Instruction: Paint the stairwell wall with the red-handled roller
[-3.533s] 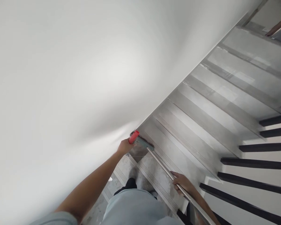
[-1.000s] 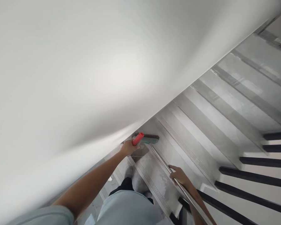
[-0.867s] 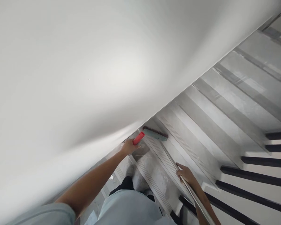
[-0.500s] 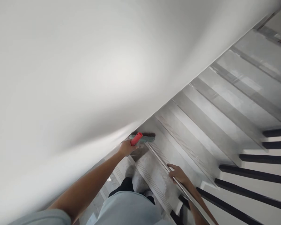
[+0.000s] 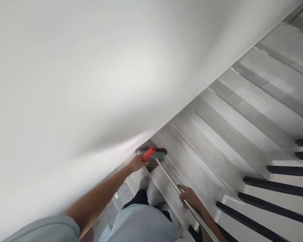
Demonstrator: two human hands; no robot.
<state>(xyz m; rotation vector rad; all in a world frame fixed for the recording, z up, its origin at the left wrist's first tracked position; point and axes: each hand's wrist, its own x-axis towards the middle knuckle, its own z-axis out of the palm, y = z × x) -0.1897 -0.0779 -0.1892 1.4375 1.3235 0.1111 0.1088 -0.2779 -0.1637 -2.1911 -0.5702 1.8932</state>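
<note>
Since a moment ago we pulled the green brush head with dark bristles [image 5: 153, 155] back against the white wall [image 5: 91, 84], left hand [image 5: 137, 163] wrapped round its red handle end [image 5: 148, 154], right hand [image 5: 189, 197] gripping the silver pole [image 5: 169, 178], sweeping this grey step [image 5: 192, 168].

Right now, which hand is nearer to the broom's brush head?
Left. The left hand grips a red handle right beside the brush head, by the wall. The right hand grips the metal pole farther down the shaft, well away from the head.
</note>
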